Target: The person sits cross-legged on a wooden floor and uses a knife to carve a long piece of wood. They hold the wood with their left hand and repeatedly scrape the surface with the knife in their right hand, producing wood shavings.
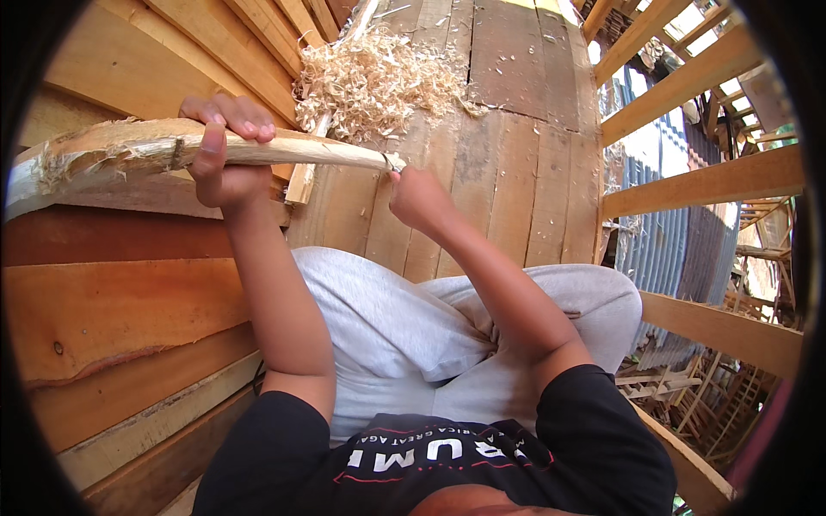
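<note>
A long, pale, curved piece of wood [301, 150] runs from the left edge to the middle, thick and rough on the left, tapering to the right. My left hand [228, 155] is wrapped round it, the thumb on the near side and the fingers over the far side. At the thin end my right hand [419, 199] is closed in a fist. Something small and dark shows by its fingers, touching the wood, but the fist hides most of it. A light curl of shaving [395, 161] sticks up at that tip.
A heap of wood shavings [379, 82] lies on the plank floor [508, 181] beyond my hands. Stacked boards [129, 301] line the left side. To the right stands a slatted wooden railing [705, 182], with corrugated metal sheets [662, 245] beyond it. My crossed legs [370, 318] are close below.
</note>
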{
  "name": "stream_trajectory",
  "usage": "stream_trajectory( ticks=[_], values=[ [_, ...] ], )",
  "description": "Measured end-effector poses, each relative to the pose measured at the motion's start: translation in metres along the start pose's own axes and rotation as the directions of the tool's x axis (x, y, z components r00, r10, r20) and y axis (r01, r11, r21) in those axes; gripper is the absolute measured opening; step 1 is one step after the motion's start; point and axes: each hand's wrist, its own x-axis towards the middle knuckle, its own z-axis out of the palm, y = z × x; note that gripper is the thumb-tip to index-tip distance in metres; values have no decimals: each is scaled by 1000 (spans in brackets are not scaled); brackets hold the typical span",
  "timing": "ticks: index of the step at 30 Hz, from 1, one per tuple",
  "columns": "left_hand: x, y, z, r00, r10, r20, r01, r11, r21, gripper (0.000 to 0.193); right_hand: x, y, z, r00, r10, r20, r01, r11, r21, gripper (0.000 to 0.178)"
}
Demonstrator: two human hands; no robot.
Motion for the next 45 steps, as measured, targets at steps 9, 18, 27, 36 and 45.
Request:
stream_trajectory(
  ticks=[9,18,27,36,45],
  values=[
    [5,-3,5,999,-4,35,5,1000,-28,18,17,43,21,1000,14,22,-13,1000,-16,40],
    [4,-3,-1,999,-8,51,12,998,-69,17,18,51,26,999,40,-19,-39,999,16,39],
    [2,-4,8,999,-5,40,8,997,-71,19,8,58,26,997,74,-17,-74,997,6,37],
    [-2,0,0,1000,3,12,-2,1000,-15,17,-11,-34,-8,1000,15,17,-16,998,59,39],
    [-3,2,-2,999,-15,-28,18,994,111,19,-3,-14,2,998,-53,-34,57,991,118,39]
  ],
)
